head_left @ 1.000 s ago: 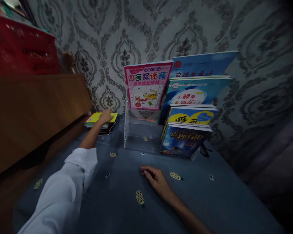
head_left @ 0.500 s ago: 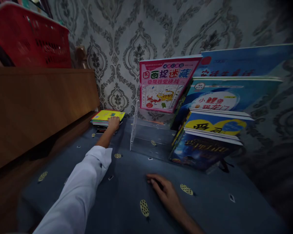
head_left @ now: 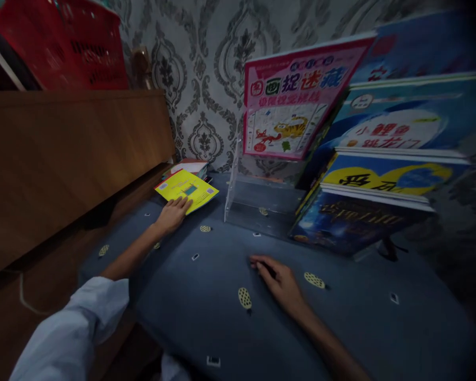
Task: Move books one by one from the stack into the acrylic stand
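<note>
My left hand (head_left: pixel 173 214) grips the near edge of a yellow book (head_left: pixel 188 190), fingers lying over its cover and the thumb hidden beneath. The book is tilted, in front of a small stack of books (head_left: pixel 190 168) by the wall. My right hand (head_left: pixel 280 280) rests on its side on the dark patterned tablecloth (head_left: pixel 174 296), holding nothing, its fingers loosely bent and a gap showing by the thumb. Beyond it stands a clear display rack (head_left: pixel 230 182). A pink picture book (head_left: pixel 291 106) leans in the rack's back tier.
More books stand in tiers on the rack's right side, including a teal book (head_left: pixel 404 116), a blue and yellow book (head_left: pixel 381 172) and a dark blue book (head_left: pixel 353 222). At left, a red basket (head_left: pixel 91 47) sits on a wooden cabinet (head_left: pixel 71 143). Patterned wallpaper covers the wall behind.
My left hand has drawn the yellow book off the stack toward me, uncovering other books. The view has shifted slightly; my right hand stays resting on the cloth.
</note>
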The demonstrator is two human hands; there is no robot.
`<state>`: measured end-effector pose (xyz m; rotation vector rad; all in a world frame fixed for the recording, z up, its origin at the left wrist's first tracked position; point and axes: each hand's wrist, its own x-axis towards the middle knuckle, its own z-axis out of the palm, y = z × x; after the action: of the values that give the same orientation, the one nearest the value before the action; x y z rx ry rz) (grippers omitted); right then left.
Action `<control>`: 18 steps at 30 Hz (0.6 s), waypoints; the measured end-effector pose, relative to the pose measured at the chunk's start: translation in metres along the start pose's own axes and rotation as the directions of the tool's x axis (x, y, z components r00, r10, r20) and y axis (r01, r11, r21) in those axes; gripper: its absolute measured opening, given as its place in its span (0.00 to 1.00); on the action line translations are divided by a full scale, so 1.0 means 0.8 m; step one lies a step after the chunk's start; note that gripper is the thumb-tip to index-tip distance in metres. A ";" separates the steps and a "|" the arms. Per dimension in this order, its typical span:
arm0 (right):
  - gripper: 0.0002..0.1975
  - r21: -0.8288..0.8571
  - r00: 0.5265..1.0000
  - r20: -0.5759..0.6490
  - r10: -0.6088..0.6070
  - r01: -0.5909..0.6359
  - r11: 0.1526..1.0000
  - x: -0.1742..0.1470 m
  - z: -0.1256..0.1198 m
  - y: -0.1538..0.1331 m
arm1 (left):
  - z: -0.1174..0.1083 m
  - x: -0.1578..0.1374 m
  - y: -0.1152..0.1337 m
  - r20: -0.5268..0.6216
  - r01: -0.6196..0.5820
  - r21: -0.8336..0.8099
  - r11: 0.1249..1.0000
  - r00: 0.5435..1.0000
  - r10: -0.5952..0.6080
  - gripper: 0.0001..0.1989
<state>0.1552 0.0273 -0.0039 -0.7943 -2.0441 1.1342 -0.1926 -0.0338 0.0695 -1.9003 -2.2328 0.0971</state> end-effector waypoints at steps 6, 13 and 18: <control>0.18 -0.030 1.000 0.007 0.002 -0.002 1.000 -0.001 0.001 0.009 | -0.003 -0.155 0.051 0.090 -0.284 -0.200 0.938 0.948 0.306 0.25; 0.18 -0.048 1.000 0.001 -0.016 0.016 0.999 -0.002 0.006 0.007 | -0.014 -0.157 0.034 0.054 -0.173 -0.343 0.923 0.978 0.203 0.23; 0.17 -0.058 1.000 0.007 -0.016 0.017 0.998 -0.006 0.006 0.000 | 0.026 -0.105 -0.014 0.121 0.269 -0.172 0.948 0.960 -0.251 0.28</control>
<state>0.1544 0.0213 -0.0069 -0.8014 -2.0939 1.0740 -0.1955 -0.1163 0.0420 -1.6968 -2.6211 -0.0643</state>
